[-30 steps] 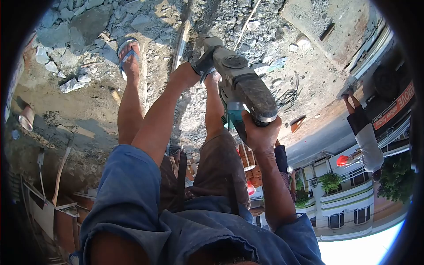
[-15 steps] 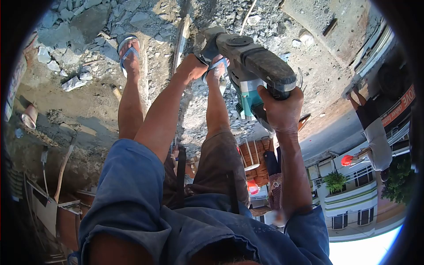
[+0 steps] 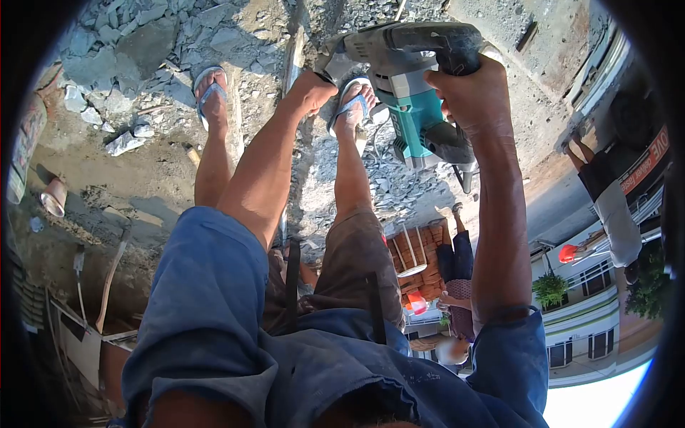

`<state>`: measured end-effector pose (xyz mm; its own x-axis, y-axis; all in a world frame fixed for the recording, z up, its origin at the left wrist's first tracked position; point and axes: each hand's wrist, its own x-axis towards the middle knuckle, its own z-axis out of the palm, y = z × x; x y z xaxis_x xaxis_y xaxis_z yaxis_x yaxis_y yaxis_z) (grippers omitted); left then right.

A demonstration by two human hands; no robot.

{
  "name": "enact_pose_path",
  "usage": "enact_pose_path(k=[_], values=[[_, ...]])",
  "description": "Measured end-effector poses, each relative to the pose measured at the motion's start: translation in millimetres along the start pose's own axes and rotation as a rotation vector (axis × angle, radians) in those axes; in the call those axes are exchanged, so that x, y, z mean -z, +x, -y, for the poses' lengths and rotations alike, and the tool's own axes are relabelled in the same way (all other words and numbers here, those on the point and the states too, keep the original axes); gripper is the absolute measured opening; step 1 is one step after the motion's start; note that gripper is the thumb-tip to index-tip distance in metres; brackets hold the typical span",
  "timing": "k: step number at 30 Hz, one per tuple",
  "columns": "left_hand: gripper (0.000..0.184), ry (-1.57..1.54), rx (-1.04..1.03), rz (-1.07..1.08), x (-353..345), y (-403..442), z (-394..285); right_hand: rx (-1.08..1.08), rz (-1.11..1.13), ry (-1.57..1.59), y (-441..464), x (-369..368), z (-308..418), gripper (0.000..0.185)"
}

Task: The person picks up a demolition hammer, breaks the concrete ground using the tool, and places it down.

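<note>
A teal, black and grey demolition hammer (image 3: 414,118) is tilted in front of my shins. My right hand (image 3: 477,93) is wrapped around the black grip at its right end. At the other end, my left hand (image 3: 311,94) is closed around a black handle, most of it covered by my fingers. The teal body slants down toward the rubble, and a dark, narrow part sticks out at its lower right. My feet in blue-strapped flip-flops, the left one (image 3: 211,93) and the right one (image 3: 353,105), stand on broken ground.
Broken concrete (image 3: 121,57) covers the upper left. A wooden strip (image 3: 294,60) lies between my feet. A cup (image 3: 53,197) and a long wooden handle (image 3: 113,278) are at the left. One person (image 3: 457,285) stands near stacked bricks (image 3: 421,253), another (image 3: 614,221) at the far right.
The demolition hammer has swung so more of its teal side shows. My right hand has risen and shifted right with the grip; my left hand has barely moved.
</note>
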<state>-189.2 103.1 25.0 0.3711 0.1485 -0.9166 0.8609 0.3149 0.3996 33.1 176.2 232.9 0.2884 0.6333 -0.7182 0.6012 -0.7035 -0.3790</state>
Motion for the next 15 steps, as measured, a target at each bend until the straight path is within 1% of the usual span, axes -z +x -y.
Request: enact_pose_path(k=[3,5,6,8,10,12,13,15], values=[[0.036,0.113,-0.141,-0.014,-9,31,26,0.008,-0.004,-0.018,12,3,3,0.019],[0.037,-0.061,-0.011,-0.004,4,10,3,0.028,-0.004,-0.067,17,4,6,0.021],[0.037,-0.060,-0.008,-0.002,7,9,3,0.026,-0.002,-0.065,17,4,7,0.021],[0.036,-0.157,0.014,-0.035,9,10,6,-0.051,0.043,0.022,15,5,19,0.022],[0.035,-0.207,0.033,-0.048,12,11,6,-0.063,0.047,0.018,18,6,23,0.023],[0.035,-0.239,0.013,-0.021,16,10,7,-0.055,0.074,-0.013,20,7,23,0.016],[0.037,-0.213,0.010,-0.016,16,15,10,-0.062,0.072,-0.010,18,8,31,0.016],[0.037,-0.232,0.012,-0.025,18,18,13,-0.187,0.022,-0.110,16,10,58,0.016]])
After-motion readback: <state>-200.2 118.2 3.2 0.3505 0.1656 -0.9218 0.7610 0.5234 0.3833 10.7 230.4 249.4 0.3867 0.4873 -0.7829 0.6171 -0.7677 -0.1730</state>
